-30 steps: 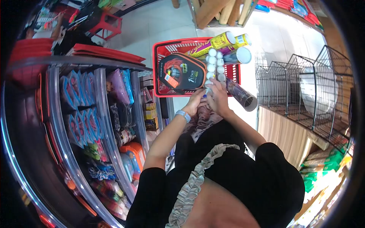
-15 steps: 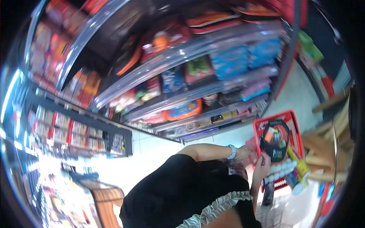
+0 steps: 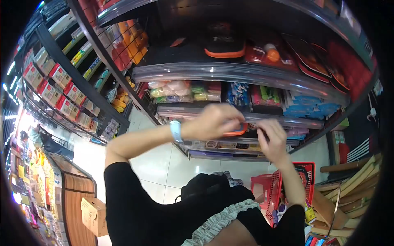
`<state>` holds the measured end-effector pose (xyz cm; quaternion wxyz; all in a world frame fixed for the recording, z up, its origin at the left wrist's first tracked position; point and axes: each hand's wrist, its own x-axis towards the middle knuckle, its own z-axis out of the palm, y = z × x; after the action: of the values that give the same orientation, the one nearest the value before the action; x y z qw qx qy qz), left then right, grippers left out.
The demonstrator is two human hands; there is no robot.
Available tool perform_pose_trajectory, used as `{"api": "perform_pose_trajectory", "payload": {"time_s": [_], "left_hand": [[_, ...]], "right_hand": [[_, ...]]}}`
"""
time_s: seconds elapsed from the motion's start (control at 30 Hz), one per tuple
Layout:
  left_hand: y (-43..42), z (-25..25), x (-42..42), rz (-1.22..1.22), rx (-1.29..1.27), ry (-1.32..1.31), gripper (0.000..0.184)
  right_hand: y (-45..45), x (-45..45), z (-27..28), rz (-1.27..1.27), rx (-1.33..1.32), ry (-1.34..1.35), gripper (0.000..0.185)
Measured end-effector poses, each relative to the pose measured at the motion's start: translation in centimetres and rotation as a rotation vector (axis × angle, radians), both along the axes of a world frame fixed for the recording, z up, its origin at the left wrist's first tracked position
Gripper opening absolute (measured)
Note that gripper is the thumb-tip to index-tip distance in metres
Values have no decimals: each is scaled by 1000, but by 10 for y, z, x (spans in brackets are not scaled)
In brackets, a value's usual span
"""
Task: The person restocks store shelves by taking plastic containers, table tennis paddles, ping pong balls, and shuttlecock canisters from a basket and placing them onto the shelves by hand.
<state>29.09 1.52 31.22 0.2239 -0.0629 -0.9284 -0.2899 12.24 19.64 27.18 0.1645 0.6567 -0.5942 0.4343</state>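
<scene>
My left hand (image 3: 213,121), with a pale blue band on its wrist, is raised in front of the middle shelves, fingers bent and blurred; whether it holds anything cannot be made out. To its right my right hand (image 3: 273,140) is up too, thumb and fingers apart, with nothing between them. The two hands do not touch. Behind them are shelves with a clear front edge (image 3: 242,74). Above the hands, an orange-edged black case (image 3: 225,45) lies on the upper shelf. Under my right forearm stands the red basket (image 3: 274,197), its contents partly hidden.
A red stool (image 3: 260,185) is beside the basket. Wooden bats (image 3: 355,192) stand at the lower right. Boxed goods (image 3: 59,76) fill a rack at the left. A cardboard box (image 3: 93,216) sits by a wooden counter (image 3: 78,201). A person (image 3: 36,136) is at the far left.
The view has swung left to the shelves. Both my hands have moved away from the basket and up before the shelves. The basket now shows at the lower right, partly behind my right arm.
</scene>
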Motion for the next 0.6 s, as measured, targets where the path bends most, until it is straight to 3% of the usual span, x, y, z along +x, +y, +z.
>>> {"api": "perform_pose_trajectory", "payload": {"time_s": [0.03,0.1,0.17,0.23,0.4,0.6], "left_hand": [[-20,22,12,46,-61,68,20],[-54,58,30,199,111,111,19],[-97,84,37,343,58,152,19],[-146,103,37,455,-168,75,25],[-231,106,11,667,-369,-355,39],[-280,77,-13,616,-455,-273,36]], "right_hand": [[-20,2,22,22,-44,97,23],[-57,7,60,51,-116,247,29],[-92,7,89,50,-159,379,35],[-124,5,108,10,-142,488,43],[-173,-12,135,-77,125,527,61],[-187,-18,157,-42,432,578,73]]}}
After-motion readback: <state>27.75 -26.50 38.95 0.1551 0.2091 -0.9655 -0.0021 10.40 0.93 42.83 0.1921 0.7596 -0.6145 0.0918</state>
